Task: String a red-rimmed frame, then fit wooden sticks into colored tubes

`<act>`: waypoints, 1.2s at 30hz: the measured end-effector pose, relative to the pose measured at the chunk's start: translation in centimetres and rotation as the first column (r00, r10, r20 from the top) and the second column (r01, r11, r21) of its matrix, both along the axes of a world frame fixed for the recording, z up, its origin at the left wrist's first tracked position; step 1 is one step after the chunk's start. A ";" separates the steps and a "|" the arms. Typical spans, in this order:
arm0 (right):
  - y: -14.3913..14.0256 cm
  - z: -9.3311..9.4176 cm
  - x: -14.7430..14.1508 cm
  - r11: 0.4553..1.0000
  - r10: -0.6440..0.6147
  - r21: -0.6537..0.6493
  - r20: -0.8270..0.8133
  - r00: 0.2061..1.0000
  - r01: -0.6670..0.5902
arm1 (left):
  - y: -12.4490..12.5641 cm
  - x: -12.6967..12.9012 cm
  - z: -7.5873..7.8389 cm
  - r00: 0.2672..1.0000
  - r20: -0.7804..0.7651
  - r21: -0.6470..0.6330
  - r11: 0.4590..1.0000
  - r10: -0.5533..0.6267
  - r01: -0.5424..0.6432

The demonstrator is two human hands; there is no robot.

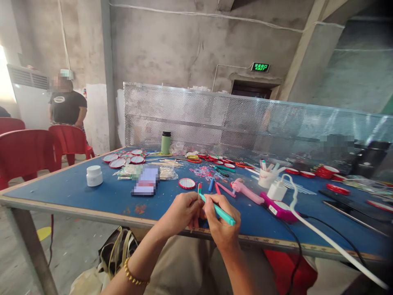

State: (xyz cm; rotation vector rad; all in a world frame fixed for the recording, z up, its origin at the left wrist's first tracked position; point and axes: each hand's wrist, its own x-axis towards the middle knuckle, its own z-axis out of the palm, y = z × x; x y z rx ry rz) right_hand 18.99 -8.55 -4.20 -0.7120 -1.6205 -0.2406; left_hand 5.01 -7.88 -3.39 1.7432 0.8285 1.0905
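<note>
- The right hand grips a teal pen, fingers curled tight around its barrel; the pen runs slantwise from the fingertips at its upper left end down to its free end past the knuckles on the right.
- The left hand is closed just left of the pen's tip, its fingers pinching something small that I cannot make out; the two hands touch at the fingertips.
- Both hands hover over the near edge of the blue table.
- Just beyond the pen's tip, one round red-rimmed disc lies flat on the table.
- Beyond the pen and a little right, three loose markers lie near one another: one with red and green, one blue, one red.
- Right of the pen, one pink tool lies on its side, and one magenta device with a white cable sits further right.
- One white cup holding several pens stands beyond the pink tool.
- Left of the pen, well apart, one white jar stands upright.
- Far beyond the pen, one green bottle stands by the perforated metal screen.
- A cluster of at least five red-rimmed discs lies between the jar and the bottle.
- Three red chairs stand left of the table, with another person standing behind them.
</note>
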 end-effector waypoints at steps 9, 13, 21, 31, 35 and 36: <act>0.1 0.1 -0.1 1.000 -0.004 0.016 0.013 1.000 0.004 | 0.4 0.0 -0.3 1.000 -0.005 0.004 1.000 -0.003 0.003; 0.0 0.1 -0.1 1.000 -0.003 0.011 0.012 1.000 0.003 | 0.2 0.0 -0.1 1.000 0.001 -0.003 1.000 -0.003 0.003; 0.0 0.2 -0.1 1.000 -0.025 0.004 0.001 1.000 0.025 | 0.1 0.0 0.0 1.000 0.013 -0.003 1.000 -0.005 0.005; -0.1 0.1 -0.1 1.000 -0.008 -0.020 -0.019 1.000 0.008 | -0.1 0.1 -0.1 1.000 0.008 -0.001 1.000 -0.007 0.007; -0.1 0.0 -0.1 1.000 -0.019 -0.019 -0.022 1.000 0.019 | 0.0 0.1 0.0 1.000 0.009 -0.002 1.000 -0.009 0.009; -0.1 0.0 -0.1 1.000 -0.021 -0.020 -0.021 1.000 0.020 | 0.0 0.1 0.0 1.000 0.012 0.001 1.000 -0.011 0.011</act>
